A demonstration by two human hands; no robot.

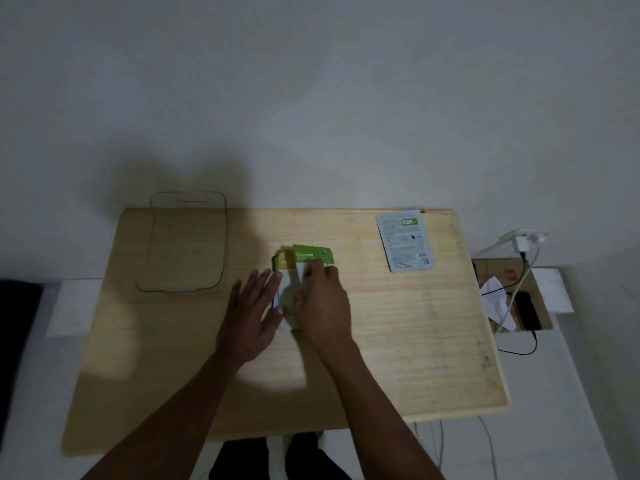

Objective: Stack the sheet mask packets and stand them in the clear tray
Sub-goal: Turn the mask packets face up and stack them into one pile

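A small pile of sheet mask packets lies in the middle of the wooden table (398, 341). The top one is a green-headed cucumber packet (313, 257); under it a yellow-headed packet (284, 263) peeks out to the left. My right hand (320, 303) presses down on the pile and grips the cucumber packet's lower part. My left hand (252, 313) lies flat against the pile's left edge, fingers spread. Another packet (406, 240) lies alone, back side up, at the far right of the table. The clear tray (152, 268) stands at the far left, apart from both hands.
A cardboard box (512, 292) with a white paper, a dark device and cables sits on the floor to the right of the table. A white charger (521, 242) is plugged in by the wall. My legs show under the table's near edge.
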